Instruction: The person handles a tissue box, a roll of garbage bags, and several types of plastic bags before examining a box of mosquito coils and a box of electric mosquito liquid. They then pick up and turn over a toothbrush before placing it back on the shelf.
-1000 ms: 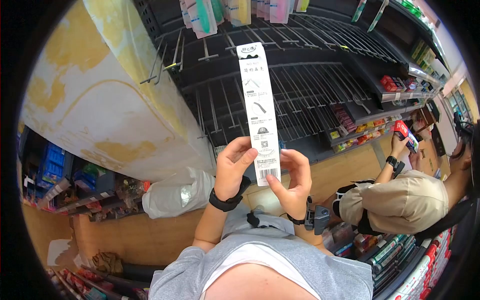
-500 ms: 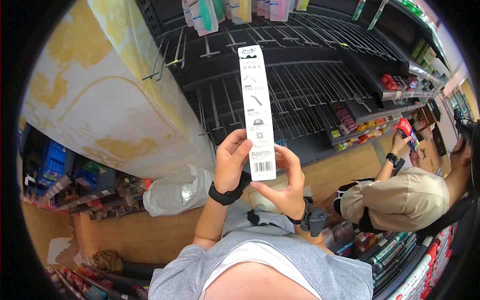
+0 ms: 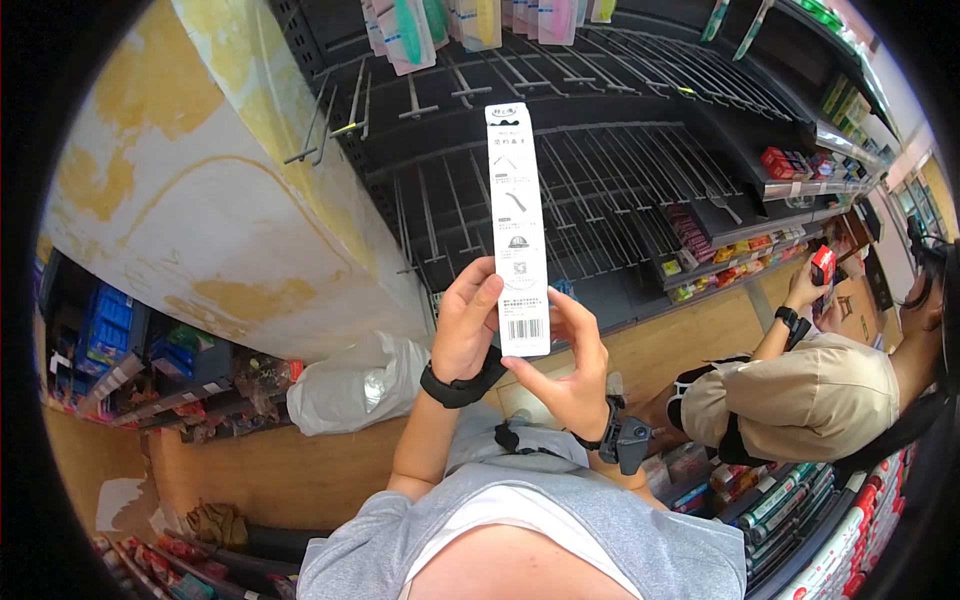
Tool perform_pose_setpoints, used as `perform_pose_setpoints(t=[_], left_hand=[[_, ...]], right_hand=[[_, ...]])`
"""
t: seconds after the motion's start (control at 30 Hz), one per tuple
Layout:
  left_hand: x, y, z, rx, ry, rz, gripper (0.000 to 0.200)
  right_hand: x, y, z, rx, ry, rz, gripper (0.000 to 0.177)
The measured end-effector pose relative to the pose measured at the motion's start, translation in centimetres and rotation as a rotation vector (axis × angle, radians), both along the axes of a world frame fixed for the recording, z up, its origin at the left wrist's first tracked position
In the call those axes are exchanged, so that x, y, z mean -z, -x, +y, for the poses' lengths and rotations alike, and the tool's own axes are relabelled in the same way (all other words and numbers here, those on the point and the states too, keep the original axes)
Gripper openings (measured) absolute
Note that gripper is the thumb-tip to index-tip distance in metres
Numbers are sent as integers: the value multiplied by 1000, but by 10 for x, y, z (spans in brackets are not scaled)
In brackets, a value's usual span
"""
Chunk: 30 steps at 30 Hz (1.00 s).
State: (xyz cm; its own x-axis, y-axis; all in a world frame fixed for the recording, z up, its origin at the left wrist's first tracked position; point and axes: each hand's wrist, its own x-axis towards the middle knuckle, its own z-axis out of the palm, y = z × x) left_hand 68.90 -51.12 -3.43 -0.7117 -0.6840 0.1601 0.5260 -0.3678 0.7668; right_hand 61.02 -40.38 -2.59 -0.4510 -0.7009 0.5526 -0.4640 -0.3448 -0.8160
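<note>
A long, narrow white package point(image 3: 517, 230) with printed text, small pictures and a barcode near its lower end stands upright in the middle of the head view. My left hand point(image 3: 467, 318) grips its lower left edge, thumb on the printed face. On the other side, my right hand point(image 3: 570, 355) holds the lower right edge and bottom corner between thumb and fingers. Behind the package are dark shelves with rows of metal hooks point(image 3: 620, 170). Packaged items with green, yellow and pink parts point(image 3: 405, 32) hang from hooks at the top.
A co-worker in beige trousers point(image 3: 815, 398) at the right holds a red box point(image 3: 822, 265). A white plastic bag point(image 3: 352, 385) lies on the floor at the left, below a stained pillar point(image 3: 230, 180). Stocked shelves point(image 3: 110, 330) stand at far left, others at lower right.
The package's top has tipped slightly, moving down and to the right, with both hands still on it. The co-worker's red box has turned and shifted a little.
</note>
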Motion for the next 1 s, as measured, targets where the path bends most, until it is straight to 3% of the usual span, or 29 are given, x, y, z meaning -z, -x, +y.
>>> perform_pose_setpoints(t=[0.7,0.77,1.0], left_hand=[[-2,8,1,58,-10,-7,33],[-5,10,3,8,66,-54,44],[-12,8,5,-3,86,-49,30]], right_hand=[[0,5,0,-13,-6,-27,64],[0,6,0,-27,-11,-49,64],[-1,10,-1,-65,-55,22,61]])
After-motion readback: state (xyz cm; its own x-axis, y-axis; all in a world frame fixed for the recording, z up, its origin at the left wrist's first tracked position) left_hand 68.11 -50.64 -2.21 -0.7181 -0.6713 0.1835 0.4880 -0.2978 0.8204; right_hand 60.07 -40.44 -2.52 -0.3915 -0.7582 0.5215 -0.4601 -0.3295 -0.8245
